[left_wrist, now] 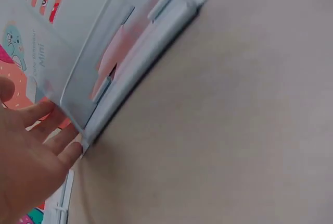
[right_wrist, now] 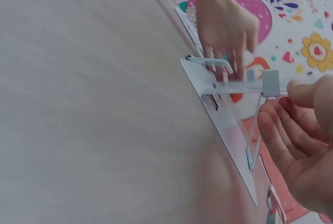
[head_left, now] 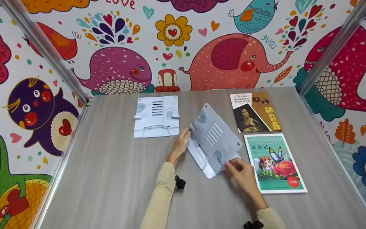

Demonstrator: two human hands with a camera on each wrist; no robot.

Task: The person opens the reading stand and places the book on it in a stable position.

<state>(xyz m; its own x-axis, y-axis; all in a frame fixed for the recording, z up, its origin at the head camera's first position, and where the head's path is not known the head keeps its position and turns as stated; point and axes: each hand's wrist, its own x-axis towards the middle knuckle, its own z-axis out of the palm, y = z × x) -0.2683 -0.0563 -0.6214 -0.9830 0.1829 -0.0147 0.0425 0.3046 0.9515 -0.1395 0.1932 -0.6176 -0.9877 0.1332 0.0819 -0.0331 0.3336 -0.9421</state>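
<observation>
A pale grey-blue book stand (head_left: 214,140) with slots and a dinosaur print stands on the table, its back panel raised at a slant from its base. My left hand (head_left: 181,143) is at the panel's left edge; in the left wrist view its fingers (left_wrist: 54,127) reach fairly straight along the stand's side. At the lower right edge, my right hand (head_left: 241,173) pinches the panel between thumb and fingertips. The right wrist view shows the stand edge-on, with its wire support (right_wrist: 255,135) between panel and base.
A second, similar book stand (head_left: 156,117) lies flat at the back left. To the right lie a brown-and-white book (head_left: 256,112) with a portrait and a green-covered children's book (head_left: 275,163). Cartoon-printed walls (head_left: 170,57) enclose the table (head_left: 106,178).
</observation>
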